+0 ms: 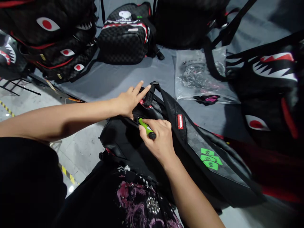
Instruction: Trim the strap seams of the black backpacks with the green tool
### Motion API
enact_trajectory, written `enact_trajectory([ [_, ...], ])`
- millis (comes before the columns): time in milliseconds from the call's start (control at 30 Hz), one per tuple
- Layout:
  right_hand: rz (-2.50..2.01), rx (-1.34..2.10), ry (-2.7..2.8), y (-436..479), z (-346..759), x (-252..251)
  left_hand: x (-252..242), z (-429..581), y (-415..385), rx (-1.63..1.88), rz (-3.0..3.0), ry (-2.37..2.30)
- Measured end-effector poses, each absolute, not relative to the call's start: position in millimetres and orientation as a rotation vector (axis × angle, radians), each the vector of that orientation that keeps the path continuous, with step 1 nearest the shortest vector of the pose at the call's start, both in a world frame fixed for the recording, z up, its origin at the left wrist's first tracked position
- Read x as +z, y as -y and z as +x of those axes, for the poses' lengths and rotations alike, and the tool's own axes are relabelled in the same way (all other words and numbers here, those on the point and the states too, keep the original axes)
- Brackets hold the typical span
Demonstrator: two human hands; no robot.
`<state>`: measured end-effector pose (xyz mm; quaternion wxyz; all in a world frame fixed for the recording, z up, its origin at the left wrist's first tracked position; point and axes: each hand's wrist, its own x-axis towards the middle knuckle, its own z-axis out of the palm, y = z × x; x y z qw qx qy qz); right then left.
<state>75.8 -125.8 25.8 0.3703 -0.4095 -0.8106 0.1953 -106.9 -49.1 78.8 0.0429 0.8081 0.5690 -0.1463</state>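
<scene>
A black backpack (pixel 204 139) with a grey checkered panel, a red label and green patches lies tilted in front of me, against my body. My right hand (pixel 160 137) is closed around a short green-handled tool (pixel 146 128) with a black end. The tool's working tip, pointed at the backpack's top edge, is too hidden to make out. Just beyond it, my left hand (pixel 130 99) rests at the same edge near the strap, its fingers stretched out and its thumb down against the bag.
A grey cloth-covered surface (pixel 163 68) lies behind the backpack. On it are a clear plastic bag (pixel 201 74), a checkered shark-mouth bag (pixel 123 41) and stacked eye-print bags (pixel 57 41). Another shark-print bag (pixel 268 91) sits at right. Yellow-black tape (pixel 67 174) marks the floor.
</scene>
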Motion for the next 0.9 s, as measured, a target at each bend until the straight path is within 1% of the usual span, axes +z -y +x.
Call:
enact_trajectory([
  [133, -1.051, 0.478, 2.074, 124, 75, 24, 84, -100, 53, -0.532, 2.478, -1.758],
  [367, -1.053, 0.429, 2.051, 122, 74, 22, 93, -110, 55, -0.543, 2.491, -1.649],
  [667, -1.085, 0.425, 2.051, 121, 72, 20, 96, -103, 49, -0.653, 2.292, -1.645],
  [900, -1.104, 0.404, 2.063, 120, 71, 17, 89, -96, 54, -0.741, 2.426, -1.736],
])
